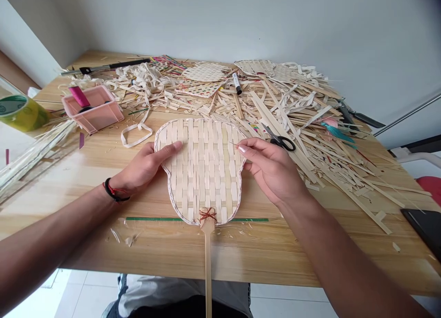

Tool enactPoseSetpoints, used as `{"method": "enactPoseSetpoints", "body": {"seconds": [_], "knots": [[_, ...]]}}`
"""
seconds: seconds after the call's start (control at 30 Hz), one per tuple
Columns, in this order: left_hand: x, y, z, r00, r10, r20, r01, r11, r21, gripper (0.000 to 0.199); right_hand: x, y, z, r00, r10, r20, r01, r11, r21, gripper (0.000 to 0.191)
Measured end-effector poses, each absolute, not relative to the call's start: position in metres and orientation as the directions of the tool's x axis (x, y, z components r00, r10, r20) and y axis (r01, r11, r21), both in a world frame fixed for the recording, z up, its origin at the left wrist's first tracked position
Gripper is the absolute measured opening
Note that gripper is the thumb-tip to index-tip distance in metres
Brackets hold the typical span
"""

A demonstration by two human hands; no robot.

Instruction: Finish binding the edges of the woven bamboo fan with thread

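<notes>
A woven hand fan (203, 171) of pale strips faces me, its rim bound in white tape with stitching. Its wooden handle (207, 258) points down past the table edge, tied on with reddish-brown thread (208, 214) in crossed loops. My left hand (151, 164) grips the left rim, thumb on the front and fingers behind. At the right rim, my right hand (267, 166) pinches a thin needle (233, 143) between thumb and forefinger; its tip points left over the weave. The lower fingers of that hand are partly hidden behind the fan.
Black-handled scissors (283, 142) lie just beyond my right hand among loose strips (310, 139). A pink basket (98, 114) and a yellow-green tub (22, 114) stand at left. Other woven pieces (206, 72) and a marker (236, 83) lie at the back. A green strip (151, 219) is on the table (155, 249).
</notes>
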State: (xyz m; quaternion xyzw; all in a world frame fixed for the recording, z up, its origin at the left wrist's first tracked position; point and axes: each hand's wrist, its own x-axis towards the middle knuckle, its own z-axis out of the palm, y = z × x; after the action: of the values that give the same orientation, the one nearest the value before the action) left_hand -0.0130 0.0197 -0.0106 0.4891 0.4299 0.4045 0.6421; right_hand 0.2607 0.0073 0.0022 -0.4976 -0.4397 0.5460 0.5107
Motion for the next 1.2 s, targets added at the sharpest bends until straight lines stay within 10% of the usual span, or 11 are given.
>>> {"method": "enactPoseSetpoints", "body": {"seconds": [1.2], "knots": [[-0.017,0.018,-0.005,0.358,0.913,-0.197,-0.1,0.247,0.964,0.034,0.265,0.017,0.007,0.211,0.958,-0.196,-0.248,-0.141,-0.958,0.038]]}}
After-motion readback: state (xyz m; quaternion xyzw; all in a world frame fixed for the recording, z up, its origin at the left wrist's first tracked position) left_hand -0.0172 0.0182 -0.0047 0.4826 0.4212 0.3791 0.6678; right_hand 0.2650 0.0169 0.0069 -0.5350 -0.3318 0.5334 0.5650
